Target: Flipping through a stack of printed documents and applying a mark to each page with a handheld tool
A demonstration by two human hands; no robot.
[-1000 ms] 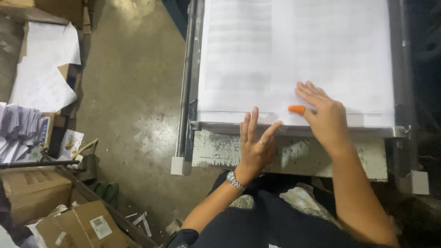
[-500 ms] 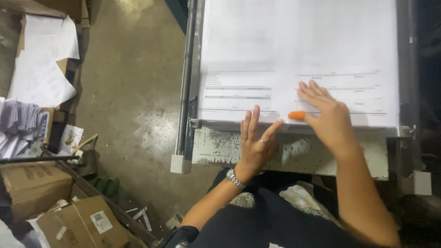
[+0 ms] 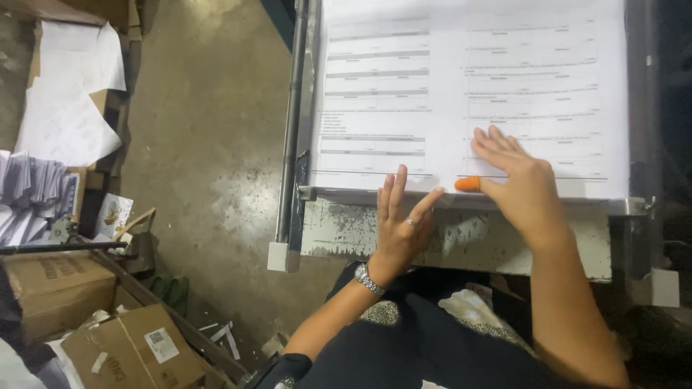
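Note:
A large white printed sheet with form lines lies on top of a paper stack on a metal machine table. My left hand rests flat at the near edge of the stack, fingers spread, wearing a ring and a metal wristwatch. My right hand lies flat on the sheet near its lower edge, fingers apart. An orange rubber fingertip cover sits on its thumb. Neither hand grips anything.
A metal rail runs along the table's left side. On the concrete floor at left are cardboard boxes, loose white sheets and bundles of paper.
The top sheet has slid toward me, bringing more printed lines into view. Both hands stay flat at the near edge, the right one shifted slightly lower.

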